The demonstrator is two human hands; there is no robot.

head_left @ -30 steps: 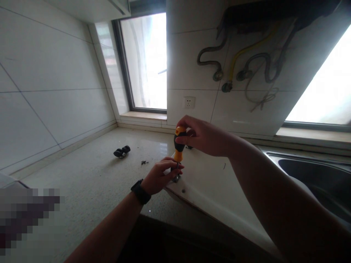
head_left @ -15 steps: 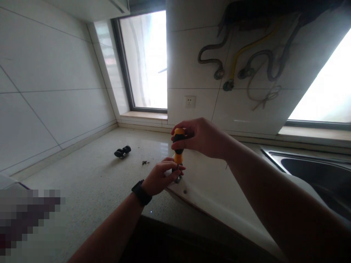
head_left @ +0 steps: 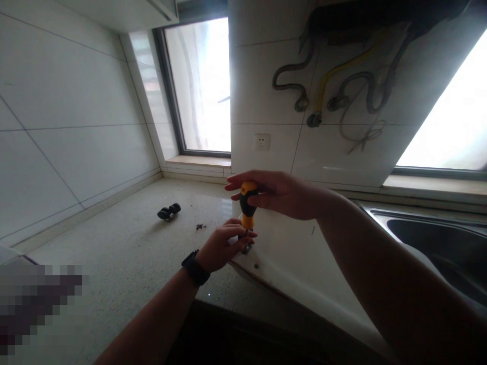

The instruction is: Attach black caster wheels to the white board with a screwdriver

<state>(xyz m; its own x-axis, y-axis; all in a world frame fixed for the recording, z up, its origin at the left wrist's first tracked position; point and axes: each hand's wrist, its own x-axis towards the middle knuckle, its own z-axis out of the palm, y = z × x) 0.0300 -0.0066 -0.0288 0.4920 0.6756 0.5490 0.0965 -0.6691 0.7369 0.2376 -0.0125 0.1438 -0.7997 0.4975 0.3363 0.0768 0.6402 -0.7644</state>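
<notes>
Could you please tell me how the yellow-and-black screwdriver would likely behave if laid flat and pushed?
The screwdriver would probably roll, since its handle looks rounded. It is likely stiff, as handle and shaft run straight. It may feel handle-heavy, because the handle is much thicker than the shaft.

The screwdriver (head_left: 249,205) has a smooth plastic handle with matt, rubbery-looking grips and a metal shaft. Below it, the metal fitting (head_left: 247,249) seems shiny, though dim light leaves its finish uncertain. The caster (head_left: 164,213) looks like slightly glossy plastic. The desk (head_left: 133,253) is speckled like stone, softly shiny; the panel (head_left: 289,253) is smooth with a low sheen. The sink (head_left: 414,241) is polished metal, the wall tiles (head_left: 76,162) glazed, the watch strap (head_left: 197,269) matt.
</notes>
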